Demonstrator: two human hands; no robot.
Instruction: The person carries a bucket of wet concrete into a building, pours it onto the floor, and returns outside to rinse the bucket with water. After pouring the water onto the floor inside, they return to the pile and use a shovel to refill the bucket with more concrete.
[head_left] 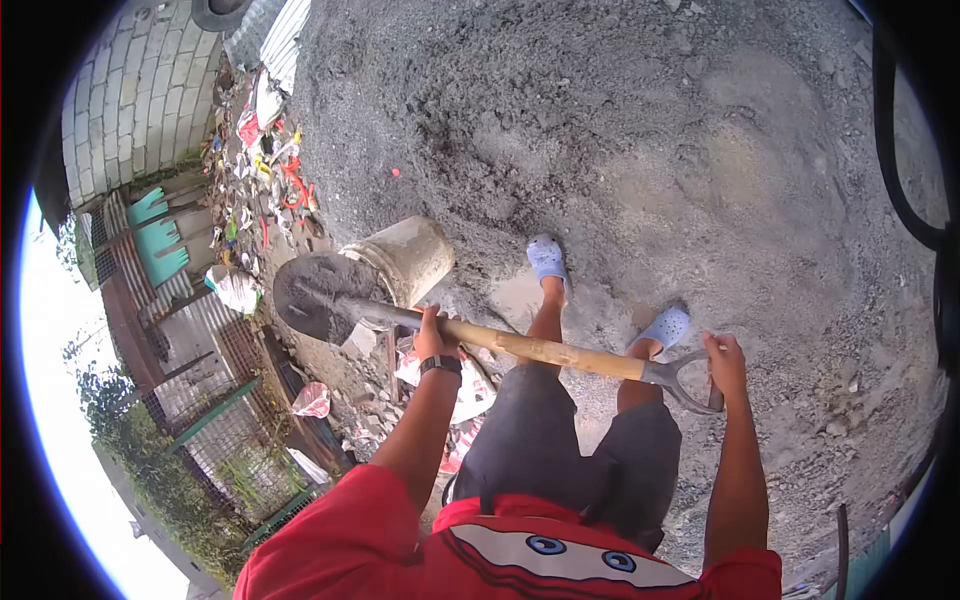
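A shovel [545, 349] with a wooden shaft and a metal D-handle lies across the front of my legs. My left hand [434, 337] is closed round the shaft near the blade end, a dark watch on its wrist. At the other end, my right hand [726, 366] grips the D-handle. The blade [318, 296] carries grey, sandy material and is over or beside the mouth of a dirty pale bucket [418, 255]. The bucket appears tilted, and the blade hides part of its rim.
A broad grey gravel heap [480, 130] rises ahead of my feet in pale clogs [546, 257]. Scattered litter [262, 180] runs along the left, by a block wall [140, 85] and a rusty sheet fence [190, 360]. Torn sacks [470, 395] lie near my left leg. A black hose-like line [890, 180] curves at right.
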